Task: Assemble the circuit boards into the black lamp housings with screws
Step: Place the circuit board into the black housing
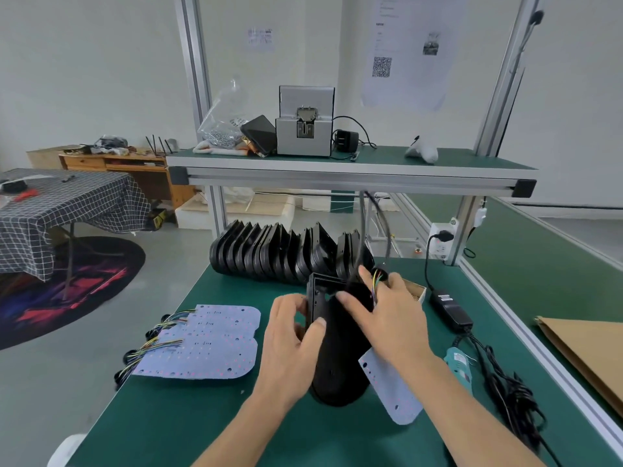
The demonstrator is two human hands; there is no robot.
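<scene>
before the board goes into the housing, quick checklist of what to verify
1. Left hand grips the black housing: ok.
2. Right hand holds the circuit board with its coloured wires: ok.
3. Board seated inside housing: not ok, it hangs outside.
4. Wires threaded through housing: cannot tell.
5. Electric screwdriver lies by the right forearm: ok.
6. Spare boards stacked on mat: ok.

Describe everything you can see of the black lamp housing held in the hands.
The black lamp housing looks like matte black plastic, long, with a rounded lower end and a boxy open frame at its top. It stands tilted above the green bench mat. The left hand grips its left edge; the right hand lies across its upper part, fingers by coloured wires. A pale circuit board juts out from behind on the right.
</scene>
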